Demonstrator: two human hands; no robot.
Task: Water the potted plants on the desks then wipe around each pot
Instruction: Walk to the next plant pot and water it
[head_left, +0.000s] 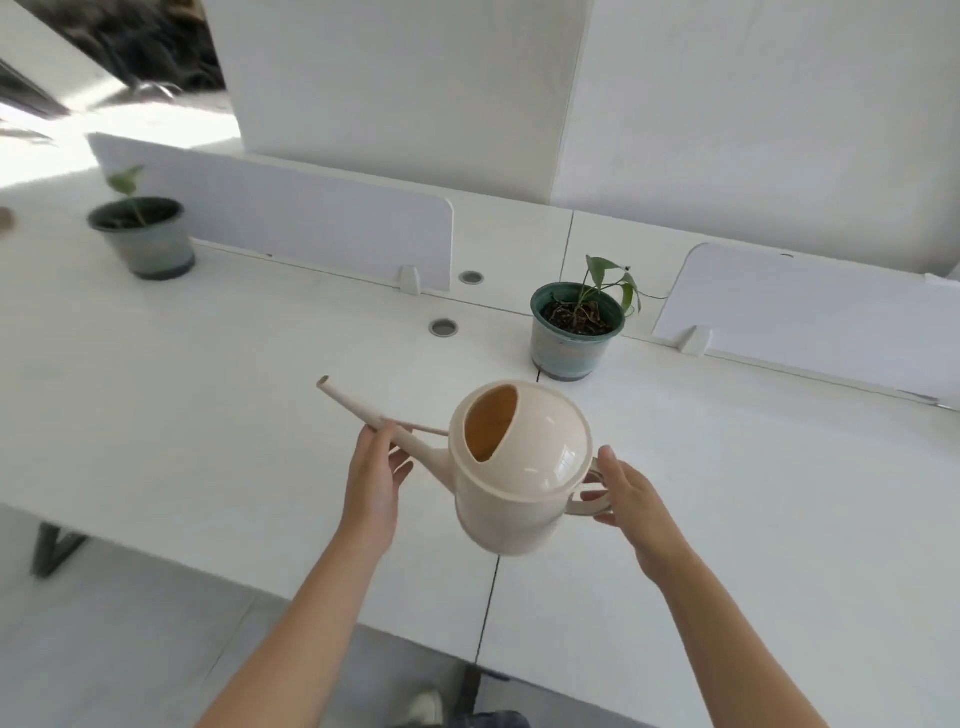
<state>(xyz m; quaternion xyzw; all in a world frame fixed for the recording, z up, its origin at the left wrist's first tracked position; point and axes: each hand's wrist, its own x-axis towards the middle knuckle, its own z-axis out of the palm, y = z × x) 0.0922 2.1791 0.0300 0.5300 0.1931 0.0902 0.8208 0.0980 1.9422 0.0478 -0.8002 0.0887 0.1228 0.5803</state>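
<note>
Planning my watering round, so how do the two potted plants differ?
The near pot holds several drooping leaves above tangled stems; the far pot holds one thin upright shoot. The near pot sits at the desk seam; the far pot stands beside a divider. Both pots look alike: greenish, dark-rimmed.

left hand (371, 483), right hand (639, 514): bare, as are forearms (311, 613) | shoe (427, 709): pale, blurred | trousers (491, 719): dark, possibly denim

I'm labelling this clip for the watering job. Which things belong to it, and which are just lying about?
Job: watering can, near potted plant, far potted plant, left hand, right hand, desk.
Lying about: left divider, right divider, cable holes, shoe.
</note>
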